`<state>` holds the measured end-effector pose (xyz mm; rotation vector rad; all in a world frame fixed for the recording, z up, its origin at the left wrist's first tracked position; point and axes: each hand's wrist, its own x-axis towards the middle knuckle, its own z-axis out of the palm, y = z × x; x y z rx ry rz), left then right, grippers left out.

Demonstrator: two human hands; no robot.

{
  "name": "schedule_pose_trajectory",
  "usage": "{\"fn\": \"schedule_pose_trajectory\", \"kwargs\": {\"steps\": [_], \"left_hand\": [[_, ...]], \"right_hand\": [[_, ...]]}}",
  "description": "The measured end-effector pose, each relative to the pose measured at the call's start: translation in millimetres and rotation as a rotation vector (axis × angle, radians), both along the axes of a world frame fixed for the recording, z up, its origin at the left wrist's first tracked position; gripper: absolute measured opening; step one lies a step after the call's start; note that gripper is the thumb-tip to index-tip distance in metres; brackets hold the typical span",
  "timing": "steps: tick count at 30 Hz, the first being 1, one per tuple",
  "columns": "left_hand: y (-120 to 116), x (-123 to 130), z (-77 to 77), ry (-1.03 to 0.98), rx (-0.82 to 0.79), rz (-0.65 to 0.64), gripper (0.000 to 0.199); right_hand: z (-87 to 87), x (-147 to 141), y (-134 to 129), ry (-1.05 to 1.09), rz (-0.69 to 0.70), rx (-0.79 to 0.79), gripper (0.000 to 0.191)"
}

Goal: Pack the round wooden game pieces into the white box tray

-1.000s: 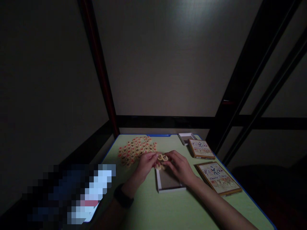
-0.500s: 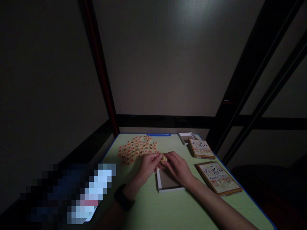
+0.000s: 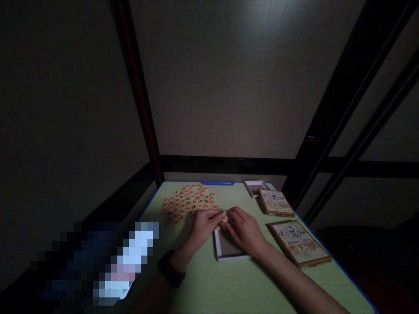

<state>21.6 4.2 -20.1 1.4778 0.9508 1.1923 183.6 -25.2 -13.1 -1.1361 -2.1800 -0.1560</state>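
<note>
My left hand (image 3: 205, 225) and my right hand (image 3: 244, 229) meet over the far edge of a shallow white-walled box tray (image 3: 216, 246). Between their fingertips are a few round Chinese chess pieces (image 3: 224, 219), pale wood in colour; both hands are closed on them. How many pieces each hand holds is partly hidden by the fingers. Just beyond my left hand, many more chess pieces (image 3: 190, 200) with red and dark characters lie spread in a single cluster on the green table (image 3: 203, 283).
Two printed Chinese chess box lids, a nearer one (image 3: 299, 242) and a farther one (image 3: 276, 203), lie along the right side. Another white-walled tray (image 3: 255, 188) stands at the back right. A blurred-out bright object (image 3: 131, 261) is at the left edge. Walls enclose the table's back and left.
Both hands stay in nearly the same place, and the chess pieces between the fingertips have shifted slightly. The view has moved a little.
</note>
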Motion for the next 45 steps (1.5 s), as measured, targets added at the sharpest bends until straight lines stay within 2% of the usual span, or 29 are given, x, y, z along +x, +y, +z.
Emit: {"fn": "schedule_pose_trajectory", "kwargs": {"steps": [3,7,9,12,14,18,23,27,32,45], "left_hand": [[1,-5,1.5,0.151,0.074,0.042,0.051],[-1,-17,14.5,0.444,0.166,0.299,0.052],[-2,-22,19.9,0.606,0.159,0.362,0.050],[-4,-22,20.0,0.822,0.144,0.297,0.046],[-4,-19,16.1,0.894,0.147,0.227,0.046],[-5,-16,10.6,0.933,0.150,0.175,0.044],[-4,-16,11.4,0.958,0.146,0.159,0.044],[-4,-15,10.8,0.983,0.133,0.141,0.044],[-4,-15,11.2,0.975,0.138,0.132,0.043],[-7,-15,14.5,0.954,0.146,0.128,0.044]], "right_hand": [[5.4,2,-3,-0.052,0.000,-0.057,0.020],[11.9,0,-15,-0.110,0.025,-0.239,0.022],[11.1,-4,-20,-0.178,0.023,-0.356,0.020],[5.4,-11,-22,-0.220,-0.003,-0.496,0.019],[1.1,-14,-21,-0.178,-0.025,-0.555,0.020],[-3.8,-17,-19,-0.071,-0.057,-0.602,0.017],[-5.6,-18,-19,0.009,-0.050,-0.611,0.013],[-7.4,-19,-18,0.032,-0.046,-0.617,0.011],[-8.7,-20,-15,0.069,-0.042,-0.599,0.020],[-12.1,-20,-14,0.070,-0.057,-0.593,0.017]]}}
